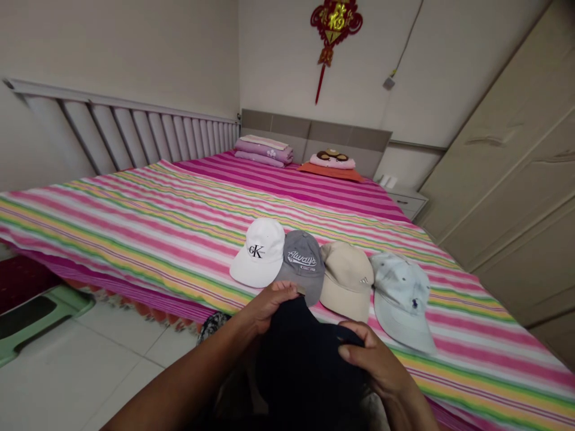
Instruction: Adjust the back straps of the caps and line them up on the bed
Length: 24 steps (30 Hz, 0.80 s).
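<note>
My left hand [269, 306] and my right hand [371, 359] grip a dark navy or black cap [305, 365] in front of me, just above the near edge of the bed. Its front is turned away and its underside is hidden. Beyond it, several caps lie in a row on the striped bedsheet [135, 239]: a white cap with a CK logo [258, 252], a grey cap with "Always" lettering [302, 266], a beige Adidas cap [347, 281], and a pale blue cap [399, 299]. My left hand nearly touches the grey cap.
Folded bedding [263, 151] and a small pillow stack [331, 166] lie against the headboard [314, 131]. A wardrobe [503, 173] stands on the right, with a nightstand [406, 200] by the bed. A green stool [31, 317] sits on the tiled floor [90, 365] at left.
</note>
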Tool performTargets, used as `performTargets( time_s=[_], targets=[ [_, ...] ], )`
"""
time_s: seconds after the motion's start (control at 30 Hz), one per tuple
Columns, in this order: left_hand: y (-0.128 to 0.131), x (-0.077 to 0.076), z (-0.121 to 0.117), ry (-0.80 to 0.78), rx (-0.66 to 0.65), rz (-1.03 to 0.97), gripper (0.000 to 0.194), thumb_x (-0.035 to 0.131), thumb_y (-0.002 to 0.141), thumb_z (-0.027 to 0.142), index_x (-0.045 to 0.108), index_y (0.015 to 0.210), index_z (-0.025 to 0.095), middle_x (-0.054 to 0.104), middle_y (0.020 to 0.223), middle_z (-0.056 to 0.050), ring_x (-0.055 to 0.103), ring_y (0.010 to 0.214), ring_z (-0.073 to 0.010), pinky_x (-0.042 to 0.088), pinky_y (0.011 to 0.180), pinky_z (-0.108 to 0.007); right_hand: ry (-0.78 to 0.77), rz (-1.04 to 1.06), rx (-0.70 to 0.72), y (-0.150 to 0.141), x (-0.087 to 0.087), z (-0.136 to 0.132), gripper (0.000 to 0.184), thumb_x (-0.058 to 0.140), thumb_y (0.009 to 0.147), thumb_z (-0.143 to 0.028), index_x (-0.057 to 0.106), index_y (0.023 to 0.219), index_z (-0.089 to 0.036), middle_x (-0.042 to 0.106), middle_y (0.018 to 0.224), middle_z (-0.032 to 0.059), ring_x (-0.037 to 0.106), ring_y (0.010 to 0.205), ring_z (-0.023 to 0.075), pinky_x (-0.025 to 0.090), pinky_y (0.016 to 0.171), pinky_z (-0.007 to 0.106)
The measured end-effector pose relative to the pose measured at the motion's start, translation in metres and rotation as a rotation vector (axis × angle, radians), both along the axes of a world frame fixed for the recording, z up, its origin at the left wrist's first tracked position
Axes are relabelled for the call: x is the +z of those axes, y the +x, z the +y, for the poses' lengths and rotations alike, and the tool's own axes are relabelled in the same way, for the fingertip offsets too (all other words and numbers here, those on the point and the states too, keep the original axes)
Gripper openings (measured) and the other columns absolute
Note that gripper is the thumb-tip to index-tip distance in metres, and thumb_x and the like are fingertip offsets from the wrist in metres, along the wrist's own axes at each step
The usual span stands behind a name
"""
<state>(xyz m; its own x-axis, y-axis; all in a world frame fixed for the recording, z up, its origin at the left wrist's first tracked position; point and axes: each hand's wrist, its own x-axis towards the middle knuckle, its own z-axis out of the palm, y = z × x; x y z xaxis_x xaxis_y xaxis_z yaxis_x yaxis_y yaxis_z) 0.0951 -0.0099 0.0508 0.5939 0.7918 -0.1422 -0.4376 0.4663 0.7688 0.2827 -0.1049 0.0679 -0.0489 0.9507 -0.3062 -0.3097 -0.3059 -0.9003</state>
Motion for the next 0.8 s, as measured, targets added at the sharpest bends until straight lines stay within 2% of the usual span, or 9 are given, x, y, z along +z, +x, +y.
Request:
performTargets(
  time_s=[0.1,0.23,0.37,0.47,0.57,0.67,0.8],
  targets=[
    [-0.003,-0.006,0.0,0.011,-0.068,-0.038,0.018,0.065,0.068,0.028,0.061,0.069,0.011,0.058,0.06,0.0,0.05,0.052,-0.0074,0.037,0.055,-0.019,0.026,0.109,0.012,0.001,0.001,0.004,0.034,0.078,0.045,-0.02,0.067,0.077,-0.018,0.066,0.061,-0.0008,0.058,0.053,0.013,0.045,0.054,0.024],
    [-0.014,-0.02,0.002,0.021,-0.194,-0.039,0.022,0.067,0.065,0.027,0.064,0.08,0.011,0.061,0.069,-0.003,0.055,0.061,-0.0096,0.039,0.061,-0.019,0.04,0.213,-0.104,0.004,0.004,0.009,0.033,0.077,0.045,-0.018,0.068,0.077,-0.021,0.069,0.066,0.001,0.062,0.059,0.0181,0.048,0.059,0.029],
    [-0.037,-0.043,0.0,0.011,-0.349,0.022,0.029,0.071,0.059,0.022,0.065,0.085,0.01,0.064,0.075,-0.005,0.057,0.063,-0.0108,0.04,0.062,-0.02,0.101,0.278,-0.204,0.015,0.002,0.013,0.029,0.074,0.047,-0.02,0.069,0.075,-0.022,0.07,0.064,0.0019,0.064,0.063,0.0242,0.05,0.07,0.039],
    [-0.052,-0.063,-0.011,-0.032,-0.38,-0.003,0.03,0.071,0.053,0.012,0.065,0.082,0.01,0.064,0.074,-0.004,0.058,0.065,-0.0122,0.041,0.064,-0.021,0.151,0.274,-0.26,0.028,-0.006,0.018,0.017,0.07,0.053,-0.021,0.069,0.069,-0.024,0.069,0.061,-0.0001,0.065,0.062,0.0233,0.049,0.077,0.041],
    [-0.057,-0.083,-0.031,-0.118,-0.303,-0.128,0.034,0.068,0.055,0.011,0.064,0.089,0.012,0.065,0.081,-0.006,0.06,0.077,-0.0162,0.042,0.074,-0.026,0.199,0.285,-0.288,0.035,-0.015,0.028,0.012,0.066,0.06,-0.02,0.069,0.069,-0.026,0.07,0.064,-0.0021,0.066,0.069,0.0216,0.048,0.08,0.039],
    [-0.06,-0.098,-0.047,-0.146,-0.124,-0.244,0.04,0.065,0.061,0.013,0.061,0.101,0.015,0.065,0.092,-0.008,0.061,0.082,-0.0172,0.043,0.077,-0.027,0.153,0.361,-0.313,0.029,-0.021,0.041,0.013,0.066,0.061,-0.019,0.069,0.071,-0.027,0.071,0.068,-0.0043,0.066,0.07,0.018,0.051,0.076,0.032],
    [-0.079,-0.102,-0.045,-0.077,0.067,-0.318,0.042,0.063,0.064,0.012,0.059,0.106,0.016,0.065,0.099,-0.008,0.062,0.087,-0.0183,0.045,0.08,-0.026,0.025,0.498,-0.333,0.014,-0.026,0.055,0.014,0.07,0.058,-0.018,0.067,0.071,-0.023,0.071,0.068,-0.0064,0.065,0.067,0.0109,0.052,0.066,0.02]
  ],
)
